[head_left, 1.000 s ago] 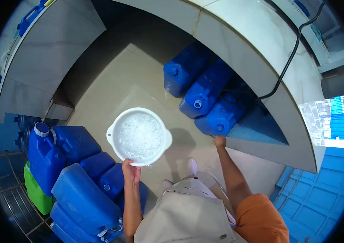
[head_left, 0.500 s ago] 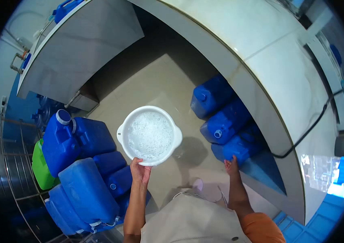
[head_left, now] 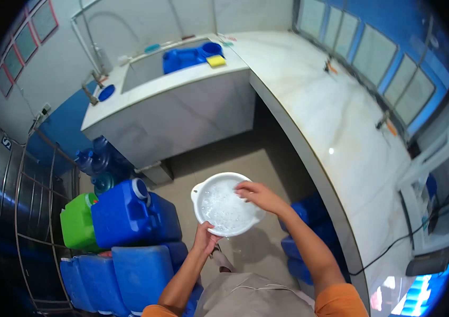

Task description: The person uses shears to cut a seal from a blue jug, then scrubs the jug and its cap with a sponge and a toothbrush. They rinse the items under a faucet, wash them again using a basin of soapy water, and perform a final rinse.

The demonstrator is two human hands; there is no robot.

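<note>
Basin [head_left: 224, 208] of foamy water held at waist height over the floor [head_left: 224, 153], tilted a little. Left hand [head_left: 205, 239] clamped on near rim; right hand [head_left: 256, 194] laid over far rim, fingers curled on the edge. Likely risk: slosh over the low side if tilted more, wet tiles, slip. Soapy rim could slide out of the left pinch. Blue jerrycans [head_left: 129, 211] and green can [head_left: 76, 222] crowd the left, more blue cans [head_left: 306, 211] under the counter [head_left: 330, 105] on the right; narrow lane only. Sink [head_left: 182, 58] well ahead, holding blue tub and yellow sponge [head_left: 216, 61].

Glossy white plastic basin [head_left: 224, 208], foamy inside
</note>
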